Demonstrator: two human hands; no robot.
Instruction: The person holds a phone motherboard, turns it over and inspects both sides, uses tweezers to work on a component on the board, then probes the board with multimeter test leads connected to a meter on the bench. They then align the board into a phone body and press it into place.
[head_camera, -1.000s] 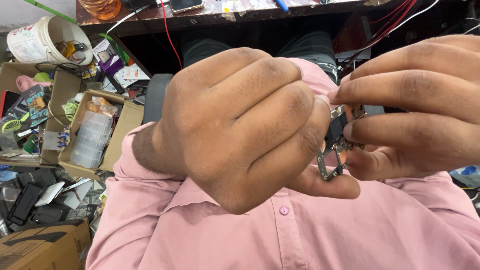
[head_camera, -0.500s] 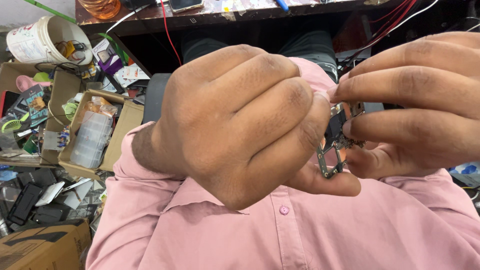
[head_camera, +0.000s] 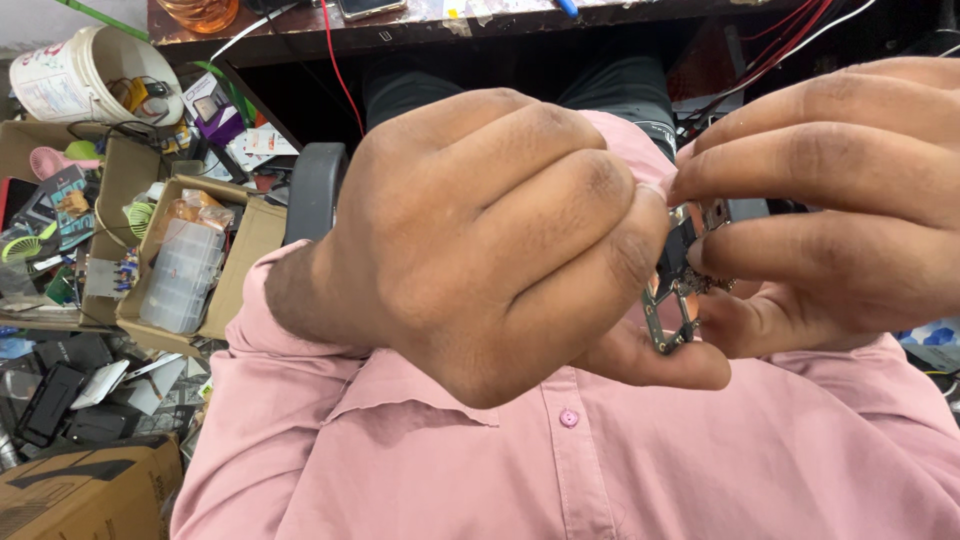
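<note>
A small circuit board (head_camera: 676, 290) with dark and copper-coloured parts is held up close to the camera, between both hands. My left hand (head_camera: 490, 235) is curled into a near fist, its thumb and fingertips pinching the board's left and lower edge. My right hand (head_camera: 825, 210) comes in from the right, fingertips closed on the board's upper right part. Most of the board is hidden behind the fingers. Below the hands is my pink buttoned shirt (head_camera: 600, 460).
At the left, cardboard boxes (head_camera: 235, 265) hold clear plastic containers (head_camera: 180, 275) and small parts. A white bucket (head_camera: 70, 75) with cables stands at the top left. A wooden table edge (head_camera: 420, 25) with red wires (head_camera: 780, 50) runs along the top. Dark phone parts (head_camera: 50, 400) litter the lower left.
Both hands keep their hold on the board. The board has shifted slightly between the fingertips; otherwise the scene is the same.
</note>
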